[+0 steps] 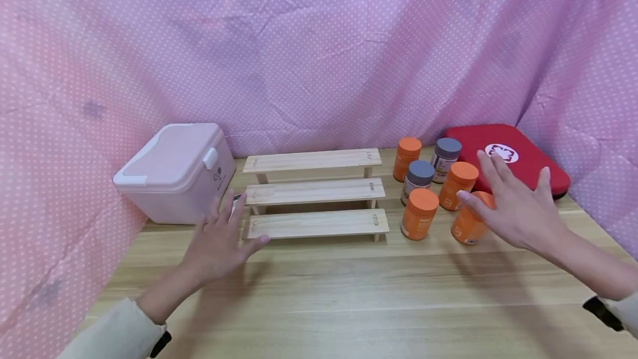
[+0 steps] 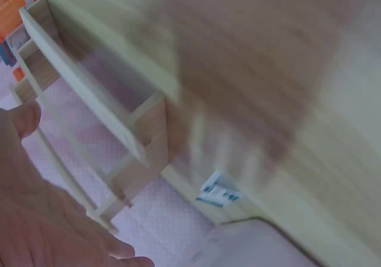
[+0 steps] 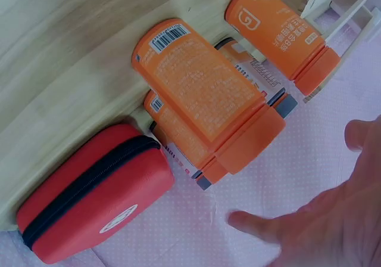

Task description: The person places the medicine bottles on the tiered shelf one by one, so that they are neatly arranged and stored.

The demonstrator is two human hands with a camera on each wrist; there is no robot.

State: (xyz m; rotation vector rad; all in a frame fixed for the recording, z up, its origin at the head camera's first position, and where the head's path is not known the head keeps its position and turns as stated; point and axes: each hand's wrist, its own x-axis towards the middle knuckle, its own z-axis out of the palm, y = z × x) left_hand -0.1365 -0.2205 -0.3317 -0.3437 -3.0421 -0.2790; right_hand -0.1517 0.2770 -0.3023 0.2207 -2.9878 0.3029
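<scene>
My left hand hovers with fingers spread at the left end of a three-step wooden rack, holding nothing. In the left wrist view the left hand shows beside the rack. Fingers spread and holding nothing, my right hand is over the front right orange bottle, partly covering it. Around it stand another orange bottle, an orange one behind, a far orange one, and two grey-capped bottles. The right wrist view shows the right hand apart from the bottles.
A pale lidded box stands at the back left. Beside it lies a small white and green packet, largely hidden by the left hand in the head view. A red zipped case lies at the back right. Pink dotted cloth surrounds the wooden table.
</scene>
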